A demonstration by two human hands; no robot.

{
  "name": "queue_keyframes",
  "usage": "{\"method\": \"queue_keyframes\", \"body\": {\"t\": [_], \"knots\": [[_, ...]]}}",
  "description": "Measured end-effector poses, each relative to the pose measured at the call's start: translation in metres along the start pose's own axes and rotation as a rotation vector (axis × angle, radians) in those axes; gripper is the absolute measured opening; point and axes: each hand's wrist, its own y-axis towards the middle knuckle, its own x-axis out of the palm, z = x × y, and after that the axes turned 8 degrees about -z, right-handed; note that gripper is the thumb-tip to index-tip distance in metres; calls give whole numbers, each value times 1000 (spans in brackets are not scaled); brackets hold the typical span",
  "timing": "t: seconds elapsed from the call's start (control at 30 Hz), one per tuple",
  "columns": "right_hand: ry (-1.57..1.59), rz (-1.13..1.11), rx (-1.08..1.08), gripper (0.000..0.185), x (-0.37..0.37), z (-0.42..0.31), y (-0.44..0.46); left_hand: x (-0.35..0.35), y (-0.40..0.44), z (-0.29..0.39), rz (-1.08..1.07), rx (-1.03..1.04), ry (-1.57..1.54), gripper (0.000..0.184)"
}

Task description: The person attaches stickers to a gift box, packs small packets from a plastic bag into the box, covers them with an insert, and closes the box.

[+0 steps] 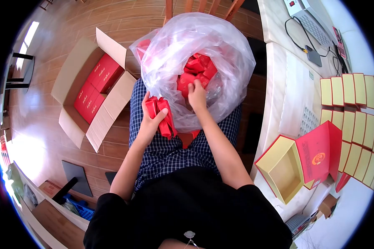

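Note:
A large clear plastic bag (232, 50) stands open in front of my lap, with several red packets (201, 64) inside. My right hand (196, 96) reaches into its mouth, fingers closed on a red packet (187, 85). Over my left thigh, my left hand (151, 120) grips a small bunch of red packets (165, 120) between thumb and fingers. Its back lies close to the bag's left side. What the packets contain is hidden by their shiny red wrapping.
An open cardboard box (64, 81) with red boxes (95, 89) sits on the floor at left. On the counter (274, 87) at right are an open red gift box (282, 170), rows of yellow-and-red boxes (353, 124) and a grey machine (309, 20) with cables. A wooden chair (201, 6) stands behind the bag.

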Motion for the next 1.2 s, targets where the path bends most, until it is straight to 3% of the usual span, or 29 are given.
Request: {"method": "queue_keyframes", "body": {"t": [0.1,0.17,0.23,0.3,0.37,0.43,0.47,0.6,0.83,0.97,1.07,1.2], "knots": [[338,46,62,25,-45,-32,-1,-7,6,1,32,70,-79,80],[930,29,214,29,-63,-39,-3,-4,12,5,-26,75,-167,70],[1057,-6,297,30,-94,-62,-14,7,16,17,-88,30,-262,68],[1274,-332,442,28,-117,-80,-26,17,25,19,-106,71,-275,67],[1262,-364,443,27,-112,-87,-36,35,27,29,-145,72,-335,71],[973,-266,258,24,-101,-96,-46,49,31,27,-157,133,-194,73],[971,-268,255,24,-101,-97,-49,52,30,29,-197,78,-223,73],[207,7,46,20,-119,-117,-61,67,19,48,-285,56,-254,78],[481,77,84,34,-212,-134,-107,132,0,91,-575,166,10,75],[402,383,-30,34,-273,-139,-155,199,-27,108,-790,338,56,74],[289,605,50,35,-317,-144,-188,251,-43,104,-950,466,190,78],[310,722,69,36,-356,-120,-221,310,-63,97,-1063,581,319,84]]}}
